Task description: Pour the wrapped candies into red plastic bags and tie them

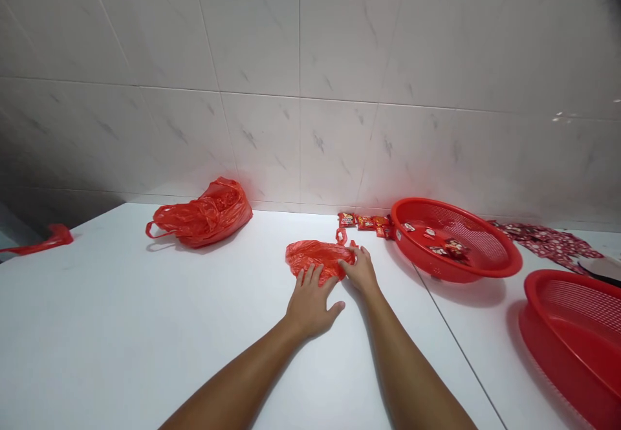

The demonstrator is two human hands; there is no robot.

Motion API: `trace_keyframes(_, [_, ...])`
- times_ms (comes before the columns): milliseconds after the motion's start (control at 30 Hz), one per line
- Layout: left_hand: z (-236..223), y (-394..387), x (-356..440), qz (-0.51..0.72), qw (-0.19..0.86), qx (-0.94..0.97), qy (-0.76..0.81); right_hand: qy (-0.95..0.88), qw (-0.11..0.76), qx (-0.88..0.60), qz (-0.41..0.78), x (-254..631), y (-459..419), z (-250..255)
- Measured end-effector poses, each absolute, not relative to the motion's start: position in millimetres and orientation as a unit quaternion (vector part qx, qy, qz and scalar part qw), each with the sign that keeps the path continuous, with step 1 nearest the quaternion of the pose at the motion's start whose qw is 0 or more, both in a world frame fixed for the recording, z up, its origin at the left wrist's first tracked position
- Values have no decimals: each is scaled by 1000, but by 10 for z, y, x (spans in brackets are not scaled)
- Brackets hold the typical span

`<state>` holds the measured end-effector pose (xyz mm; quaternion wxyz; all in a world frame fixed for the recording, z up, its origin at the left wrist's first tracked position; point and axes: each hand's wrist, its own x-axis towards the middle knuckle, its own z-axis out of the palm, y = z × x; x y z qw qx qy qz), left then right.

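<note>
A flattened red plastic bag (pixel 315 257) lies on the white counter (pixel 145 333), with one looped handle (pixel 341 236) sticking up at its far end. My left hand (pixel 310 304) rests its spread fingertips on the bag's near edge. My right hand (pixel 359 270) lies on the bag's right side close to that handle, and its fingers hide part of the plastic. Whether those fingers pinch the bag is hard to tell.
A bulging red bag (pixel 204 213) sits by the wall, and a red strip (pixel 43 238) lies far left. On the right are red mesh baskets (pixel 451 239) (pixel 572 333), the farther holding small packets. Packets (pixel 363 222) line the tiled wall (pixel 301 94).
</note>
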<state>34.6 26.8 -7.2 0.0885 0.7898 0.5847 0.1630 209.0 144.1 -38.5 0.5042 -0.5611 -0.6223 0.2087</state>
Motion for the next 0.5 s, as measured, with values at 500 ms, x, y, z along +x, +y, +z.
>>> trace_keyframes(500, [-169,501,375,235,42,711,661,-543,599,-563,171,2039,1228,-88])
